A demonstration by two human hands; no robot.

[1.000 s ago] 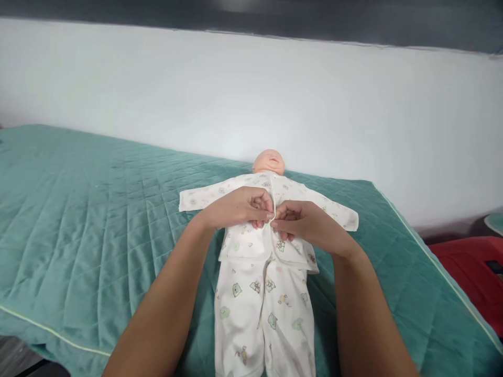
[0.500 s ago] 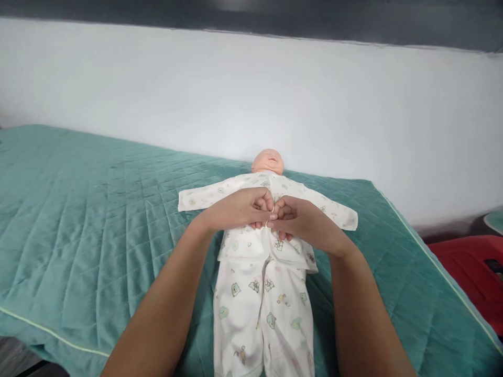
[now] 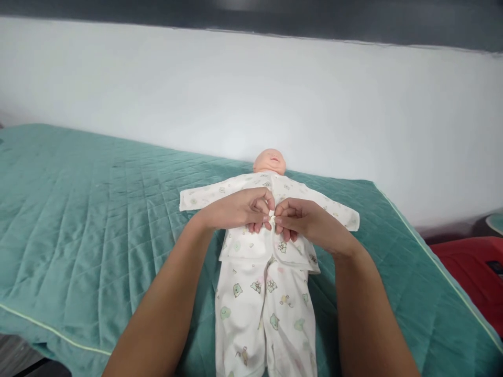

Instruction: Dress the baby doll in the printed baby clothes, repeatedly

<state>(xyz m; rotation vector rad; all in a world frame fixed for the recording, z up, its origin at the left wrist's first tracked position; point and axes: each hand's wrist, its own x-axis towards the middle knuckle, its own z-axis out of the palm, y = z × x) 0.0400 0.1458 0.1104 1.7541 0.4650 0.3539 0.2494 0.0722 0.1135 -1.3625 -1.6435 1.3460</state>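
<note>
A baby doll [image 3: 269,161] lies on its back, dressed in a white printed baby shirt [image 3: 245,245] and matching trousers [image 3: 244,303]. Over the middle of the shirt front, my left hand [image 3: 255,208] pinches the edge of the shirt's opening between thumb and forefinger. My right hand [image 3: 293,217] pinches the facing edge, its fingertips almost meeting those of the left. A small white bit of cloth shows between the fingertips; whether a button or tie is there I cannot make out. The doll's sleeves stretch out to both sides.
A green quilted cover [image 3: 98,225] with a pale piped edge spreads under the doll. Behind it rises a white wall [image 3: 157,89] with a dark band on top. A red plastic object [image 3: 471,267] stands beyond the right edge.
My fingertips have moved slightly apart, and the white cloth between them shows more. Both hands stay over the middle of the shirt.
</note>
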